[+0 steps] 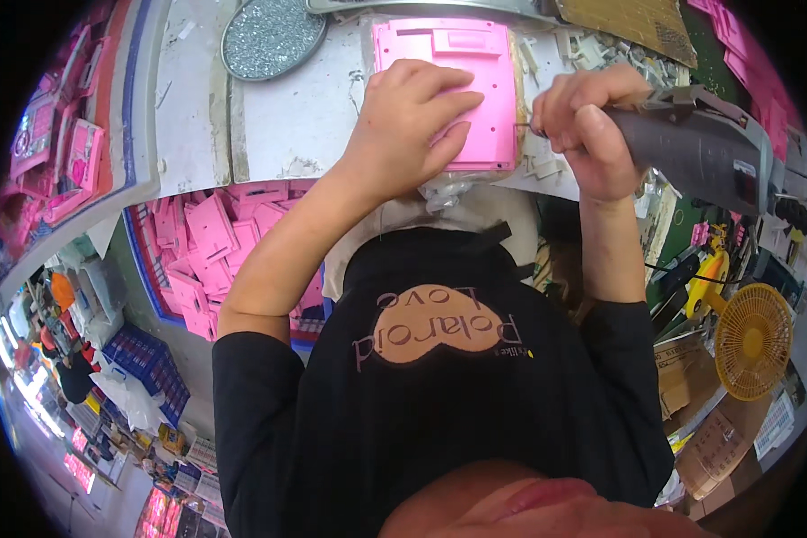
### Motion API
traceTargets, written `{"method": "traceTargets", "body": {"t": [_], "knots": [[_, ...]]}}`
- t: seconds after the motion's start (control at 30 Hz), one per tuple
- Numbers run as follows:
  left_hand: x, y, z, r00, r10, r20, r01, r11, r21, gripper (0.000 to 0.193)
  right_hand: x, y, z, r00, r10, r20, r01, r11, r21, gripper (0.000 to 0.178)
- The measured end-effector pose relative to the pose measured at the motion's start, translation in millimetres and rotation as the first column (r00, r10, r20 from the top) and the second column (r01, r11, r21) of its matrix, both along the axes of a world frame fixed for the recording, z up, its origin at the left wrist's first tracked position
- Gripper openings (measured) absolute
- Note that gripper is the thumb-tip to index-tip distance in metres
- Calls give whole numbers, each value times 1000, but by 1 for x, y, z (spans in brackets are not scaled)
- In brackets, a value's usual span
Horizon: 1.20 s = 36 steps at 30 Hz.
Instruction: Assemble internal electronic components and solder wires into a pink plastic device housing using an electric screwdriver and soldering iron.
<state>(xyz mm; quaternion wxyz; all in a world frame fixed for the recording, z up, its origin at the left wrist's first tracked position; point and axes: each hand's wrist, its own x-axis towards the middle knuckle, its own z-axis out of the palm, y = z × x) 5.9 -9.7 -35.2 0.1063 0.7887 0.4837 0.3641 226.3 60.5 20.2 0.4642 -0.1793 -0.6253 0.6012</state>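
Note:
A pink plastic casing lies on the white worktable in front of me, with clear plastic wrap around its lower edge. My left hand rests across the casing's left side, fingers stretched out and apart. In my right hand is a dark grey electric screwdriver, gripped near its front end. The tool lies almost level, and its thin bit points left at the casing's right edge. Whether the tip sits in a hole there is too small to tell.
A round tray of small silvery screws stands at the back left. White scraps and a brown cardboard piece lie at the back right. Below the table's left edge is a crate of pink parts. A yellow fan stands at right.

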Motion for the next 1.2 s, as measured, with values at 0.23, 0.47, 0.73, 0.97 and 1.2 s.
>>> {"method": "traceTargets", "body": {"t": [0.23,0.47,0.73,0.97,1.2], "knots": [[-17,57,10,948,233,-217,-179,953,244,38,16,24,41,957,109,-268,-85,991,99,22],[-134,-152,-5,736,566,372,-595,803,-44,35,66,54,62,939,181,-291,-159,982,100,32],[-294,-430,-221,-565,807,-169,-742,-587,-323,59,28,59,51,924,253,-286,-256,966,29,31],[-305,-328,-177,-318,947,-39,-947,-319,-22,54,10,54,62,983,157,-100,-154,987,34,37],[-205,-34,43,792,607,66,-610,786,101,12,31,42,61,967,-226,117,219,973,70,74]]}}
